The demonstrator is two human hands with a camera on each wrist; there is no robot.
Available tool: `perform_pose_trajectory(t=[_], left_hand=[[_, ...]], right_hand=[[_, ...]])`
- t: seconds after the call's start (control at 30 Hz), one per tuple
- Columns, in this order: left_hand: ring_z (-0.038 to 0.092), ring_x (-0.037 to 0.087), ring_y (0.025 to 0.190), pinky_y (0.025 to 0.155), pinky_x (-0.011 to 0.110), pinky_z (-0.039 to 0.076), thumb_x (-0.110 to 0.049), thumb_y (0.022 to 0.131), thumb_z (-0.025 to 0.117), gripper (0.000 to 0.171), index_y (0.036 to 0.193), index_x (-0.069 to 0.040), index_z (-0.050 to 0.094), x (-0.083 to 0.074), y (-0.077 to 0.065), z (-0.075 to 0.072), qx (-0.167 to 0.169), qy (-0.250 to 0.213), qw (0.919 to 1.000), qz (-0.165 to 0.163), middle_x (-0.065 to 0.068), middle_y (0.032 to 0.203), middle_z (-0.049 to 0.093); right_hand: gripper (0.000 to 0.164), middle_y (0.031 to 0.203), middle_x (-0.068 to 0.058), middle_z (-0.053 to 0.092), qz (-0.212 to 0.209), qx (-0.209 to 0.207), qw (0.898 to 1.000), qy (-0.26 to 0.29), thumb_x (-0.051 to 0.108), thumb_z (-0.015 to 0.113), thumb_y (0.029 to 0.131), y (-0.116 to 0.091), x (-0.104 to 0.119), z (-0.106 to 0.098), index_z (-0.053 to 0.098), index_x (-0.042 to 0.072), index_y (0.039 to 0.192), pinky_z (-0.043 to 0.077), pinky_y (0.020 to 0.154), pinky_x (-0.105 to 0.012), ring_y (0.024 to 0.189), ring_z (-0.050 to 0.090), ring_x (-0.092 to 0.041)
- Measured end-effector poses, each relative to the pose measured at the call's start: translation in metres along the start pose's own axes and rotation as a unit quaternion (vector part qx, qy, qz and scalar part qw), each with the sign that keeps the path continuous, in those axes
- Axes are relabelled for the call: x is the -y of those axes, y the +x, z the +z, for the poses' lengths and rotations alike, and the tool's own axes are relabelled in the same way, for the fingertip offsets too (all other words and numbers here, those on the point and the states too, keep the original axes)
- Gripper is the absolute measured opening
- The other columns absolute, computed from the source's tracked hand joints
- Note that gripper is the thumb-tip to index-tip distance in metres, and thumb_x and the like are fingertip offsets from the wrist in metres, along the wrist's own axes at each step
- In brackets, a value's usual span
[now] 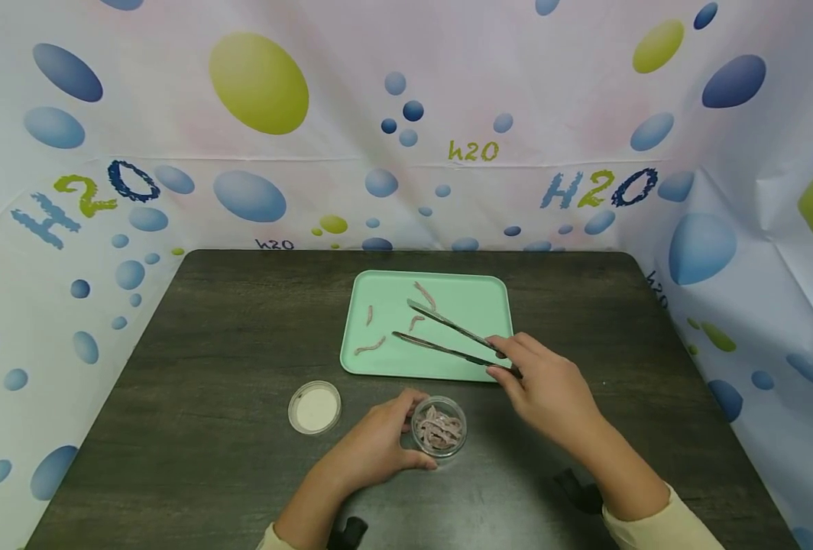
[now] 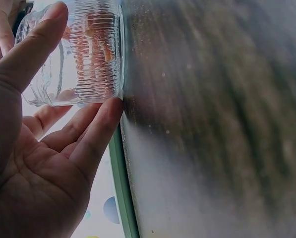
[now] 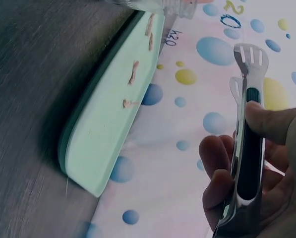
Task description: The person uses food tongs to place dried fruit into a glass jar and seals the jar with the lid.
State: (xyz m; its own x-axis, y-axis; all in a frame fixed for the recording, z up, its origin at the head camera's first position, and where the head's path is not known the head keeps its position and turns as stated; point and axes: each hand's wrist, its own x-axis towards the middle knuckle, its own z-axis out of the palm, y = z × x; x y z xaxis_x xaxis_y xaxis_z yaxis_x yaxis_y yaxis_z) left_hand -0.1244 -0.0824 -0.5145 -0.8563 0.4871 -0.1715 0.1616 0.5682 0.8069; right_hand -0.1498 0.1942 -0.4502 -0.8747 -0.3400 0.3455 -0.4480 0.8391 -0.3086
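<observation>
My left hand (image 1: 382, 439) grips a small clear glass jar (image 1: 441, 399) on the table, its thumb on one side and fingers on the other. Inside lies a heap of greyish-pink, worm-like strips (image 1: 439, 429). In the left wrist view, the ribbed jar wall (image 2: 95, 54) shows between thumb and fingers. Metal tongs (image 1: 448, 351) are in my right hand (image 1: 551, 386), their arms spread above a pale green tray (image 1: 475, 305). Several similar strips (image 1: 370, 346) lie apart on that tray. Nothing shows between the tong tips; the right wrist view shows their slotted head (image 3: 253, 59).
A round, pale lid (image 1: 314, 407) lies on the dark wooden table (image 1: 228, 328), left of the jar. Behind the table hangs a white sheet (image 1: 351, 92) with blue and green bubbles and lettering. Dark straps sit near both wrists.
</observation>
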Motion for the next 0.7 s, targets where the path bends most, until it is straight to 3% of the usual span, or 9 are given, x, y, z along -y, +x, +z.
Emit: perform_pose_trajectory(t=[0.23, 0.5, 0.7], left_hand=[[0.077, 0.035, 0.119, 0.098, 0.041, 0.065, -0.031, 0.079, 0.099, 0.084, 0.147, -0.014, 0.054, 0.0, 0.0, 0.0, -0.004, 0.005, 1.0, 0.008, 0.011, 0.146, 0.066], [0.077, 0.033, 0.12, 0.098, 0.036, 0.064, -0.032, 0.08, 0.099, 0.084, 0.148, -0.014, 0.053, 0.003, 0.001, 0.0, -0.003, 0.006, 1.0, 0.005, 0.009, 0.147, 0.065], [0.077, 0.033, 0.118, 0.098, 0.035, 0.065, -0.031, 0.079, 0.1, 0.083, 0.146, -0.013, 0.054, 0.002, 0.001, 0.001, -0.005, 0.007, 0.9999, 0.013, 0.009, 0.145, 0.066]], right_hand=[[0.041, 0.114, -0.003, 0.078, -0.009, 0.015, 1.0, -0.017, 0.022, 0.082, 0.098, 0.016, 0.003, 0.012, 0.074, 0.015, 0.137, 0.047, 0.057, -0.028, 0.072, 0.065, -0.012], [0.039, 0.112, 0.0, 0.077, -0.015, 0.058, 0.998, -0.03, 0.025, 0.081, 0.098, 0.035, -0.001, 0.033, 0.074, 0.015, 0.135, 0.046, 0.056, -0.03, 0.069, 0.061, -0.012], [0.04, 0.111, 0.001, 0.076, -0.015, 0.093, 0.995, -0.034, 0.027, 0.081, 0.099, 0.041, 0.0, 0.048, 0.074, 0.016, 0.137, 0.052, 0.059, -0.033, 0.077, 0.068, -0.015]])
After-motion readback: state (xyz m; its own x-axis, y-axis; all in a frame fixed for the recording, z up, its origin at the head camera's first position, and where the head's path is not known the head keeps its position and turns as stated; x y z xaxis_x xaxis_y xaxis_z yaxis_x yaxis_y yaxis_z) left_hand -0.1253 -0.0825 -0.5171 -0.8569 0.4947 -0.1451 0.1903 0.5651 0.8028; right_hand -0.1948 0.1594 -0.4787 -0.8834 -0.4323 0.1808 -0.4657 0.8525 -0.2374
